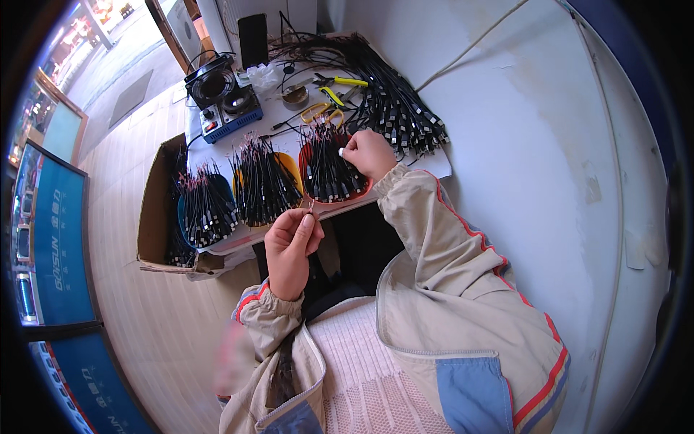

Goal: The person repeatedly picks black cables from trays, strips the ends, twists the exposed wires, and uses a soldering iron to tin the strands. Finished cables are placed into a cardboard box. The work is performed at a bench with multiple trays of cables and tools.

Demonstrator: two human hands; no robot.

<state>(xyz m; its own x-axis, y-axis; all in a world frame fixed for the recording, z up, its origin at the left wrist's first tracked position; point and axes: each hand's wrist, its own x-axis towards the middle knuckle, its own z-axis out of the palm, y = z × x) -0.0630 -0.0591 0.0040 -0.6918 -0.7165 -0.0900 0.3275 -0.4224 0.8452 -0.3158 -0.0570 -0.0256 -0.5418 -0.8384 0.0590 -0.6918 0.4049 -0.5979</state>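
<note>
My left hand [290, 249] is raised just in front of the table edge. Its thumb and forefinger pinch a cable whose thin bare wire ends [311, 205] stick up; the rest of it is hidden by the fingers. My right hand [370, 155] is closed at the right rim of a red tray [363, 194], over a bundle of short black USB cables [329, 170]. What its fingers hold, if anything, is hidden. To the left, a yellow tray [289, 165] and a blue tray [182, 217] bear similar cables, their pinkish wire ends pointing away from me.
A cardboard box [155, 210] stands against the table's left side. Behind the trays are a blue soldering station [231, 119], a phone [253, 41], a round tin [295, 96], yellow-handled pliers [350, 81] and yellow scissors [316, 112]. A large cable heap [397, 119] lies at right, beside the white wall [520, 145].
</note>
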